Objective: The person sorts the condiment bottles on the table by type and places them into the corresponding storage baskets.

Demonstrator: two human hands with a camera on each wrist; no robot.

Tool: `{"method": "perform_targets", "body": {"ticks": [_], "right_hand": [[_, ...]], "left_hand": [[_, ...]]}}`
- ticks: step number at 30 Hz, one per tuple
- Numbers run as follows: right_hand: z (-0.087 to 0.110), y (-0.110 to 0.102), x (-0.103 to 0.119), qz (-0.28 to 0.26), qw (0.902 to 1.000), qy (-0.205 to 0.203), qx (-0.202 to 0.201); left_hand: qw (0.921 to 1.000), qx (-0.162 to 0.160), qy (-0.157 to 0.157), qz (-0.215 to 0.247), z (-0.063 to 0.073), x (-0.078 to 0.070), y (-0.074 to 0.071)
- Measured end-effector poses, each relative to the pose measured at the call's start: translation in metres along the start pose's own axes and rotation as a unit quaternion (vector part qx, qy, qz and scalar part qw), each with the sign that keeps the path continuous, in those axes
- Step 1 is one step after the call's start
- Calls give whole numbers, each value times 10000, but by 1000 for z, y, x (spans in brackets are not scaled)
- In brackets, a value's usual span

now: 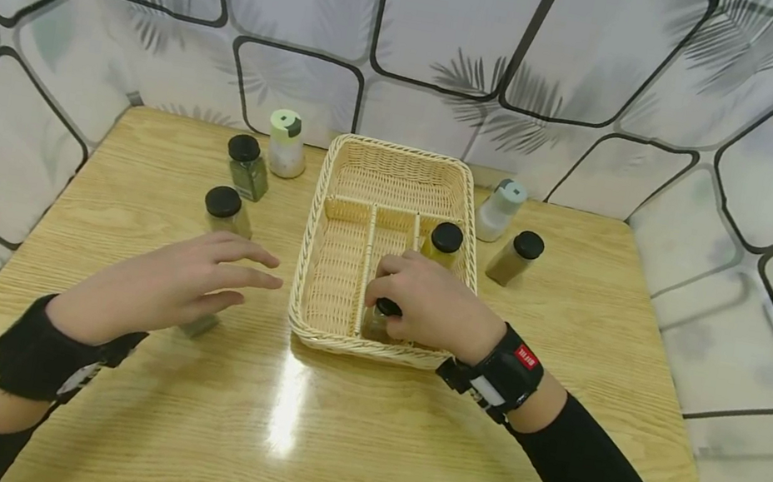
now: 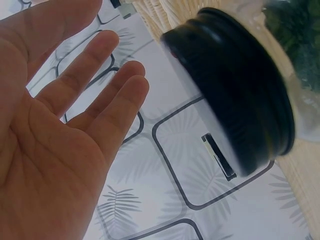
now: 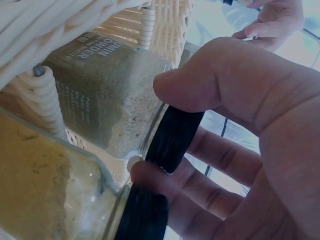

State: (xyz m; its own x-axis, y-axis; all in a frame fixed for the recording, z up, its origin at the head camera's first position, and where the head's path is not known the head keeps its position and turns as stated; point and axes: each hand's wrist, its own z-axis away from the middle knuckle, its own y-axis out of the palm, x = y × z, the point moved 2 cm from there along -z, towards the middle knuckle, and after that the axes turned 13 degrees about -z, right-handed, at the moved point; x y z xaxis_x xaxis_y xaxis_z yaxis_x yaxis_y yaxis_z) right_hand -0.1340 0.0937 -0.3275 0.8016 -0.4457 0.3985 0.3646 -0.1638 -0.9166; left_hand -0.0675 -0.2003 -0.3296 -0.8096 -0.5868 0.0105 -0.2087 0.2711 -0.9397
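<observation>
My right hand (image 1: 423, 297) pinches the black cap of a spice jar (image 3: 105, 95) between thumb and fingers. Its partly visible label ends in "UMIN POWDER", and the jar stands inside the wicker basket (image 1: 323, 340), in the middle front compartment. Right beside it, in the right compartment, is a jar of yellow powder (image 1: 442, 246) with a black cap. My left hand (image 1: 179, 280) hovers left of the basket with fingers spread and nothing held. Beyond its fingers stands a black-capped jar (image 1: 223, 205). A black-capped jar of green flakes (image 2: 235, 90) looms close in the left wrist view.
Left of the basket are a dark green jar (image 1: 249, 169) and a shaker with a pale green top (image 1: 286, 145). On the right stand a blue-topped shaker (image 1: 500, 211) and a brown powder jar (image 1: 515, 259). Another jar (image 1: 200, 324) shows partly beneath my left hand.
</observation>
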Motion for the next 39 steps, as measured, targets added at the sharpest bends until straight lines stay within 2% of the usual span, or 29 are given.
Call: {"method": "perform_targets", "body": {"ticks": [19, 39], "right_hand": [[2, 4, -1, -19, 9999, 102, -118], [5, 4, -3, -147, 9994, -22, -314]], "left_hand": [[10000, 14, -35, 1, 1, -1, -1], [10000, -28, -31, 27, 4, -1, 2]]}}
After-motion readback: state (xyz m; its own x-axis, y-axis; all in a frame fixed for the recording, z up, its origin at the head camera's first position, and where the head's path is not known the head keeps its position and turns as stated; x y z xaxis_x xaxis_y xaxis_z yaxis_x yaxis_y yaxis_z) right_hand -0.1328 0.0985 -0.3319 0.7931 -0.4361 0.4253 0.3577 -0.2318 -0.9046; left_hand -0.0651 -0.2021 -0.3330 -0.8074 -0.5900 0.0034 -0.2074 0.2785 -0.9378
